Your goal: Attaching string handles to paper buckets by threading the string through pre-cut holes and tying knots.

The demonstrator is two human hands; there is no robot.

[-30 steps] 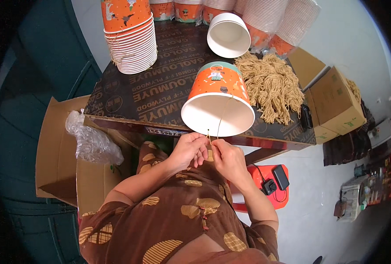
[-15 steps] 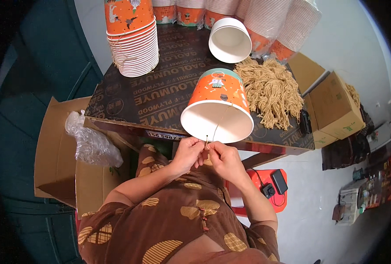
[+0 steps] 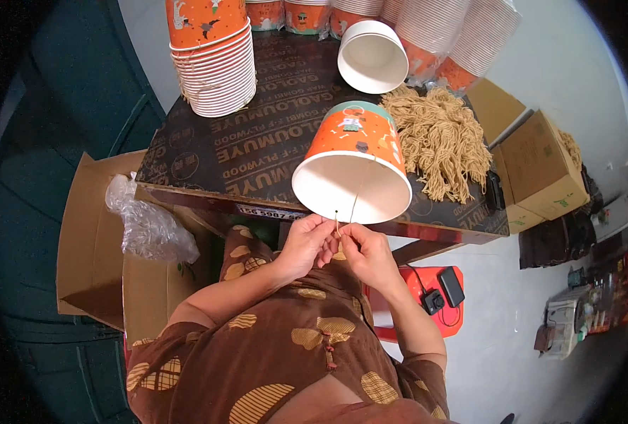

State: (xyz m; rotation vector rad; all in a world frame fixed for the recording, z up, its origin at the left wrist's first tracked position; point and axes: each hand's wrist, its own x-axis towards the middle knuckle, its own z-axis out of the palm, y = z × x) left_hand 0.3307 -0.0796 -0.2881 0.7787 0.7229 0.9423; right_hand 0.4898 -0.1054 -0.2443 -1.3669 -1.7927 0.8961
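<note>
An orange paper bucket [image 3: 360, 131] with a green base band and cartoon figures lies on its side, its white mouth facing me over the table's near edge. A thin tan cord [image 3: 357, 192] crosses the mouth from the upper side of the rim to the lower side, where a small dark hole shows. Just below that hole, my left hand [image 3: 307, 246] is closed in a pinch on the cord's end. Beside it, the fingers of my right hand [image 3: 365, 256] pinch the same cord, thumb pressed down. The fingertips nearly meet, so the cord between them is partly hidden.
Tan cords [image 3: 441, 141] lie heaped right of the bucket. Behind stand a white empty bucket [image 3: 374, 58], a tall bucket stack [image 3: 215, 78] and wrapped stacks. Cardboard boxes [image 3: 91, 240] flank the dark printed table [image 3: 257, 134]. A red stool [image 3: 437, 279] holds small black devices.
The table and everything on it sit slightly higher in view, and the bucket shifts a little with them. Both hands keep pinching the cord at the rim, with only small finger movement.
</note>
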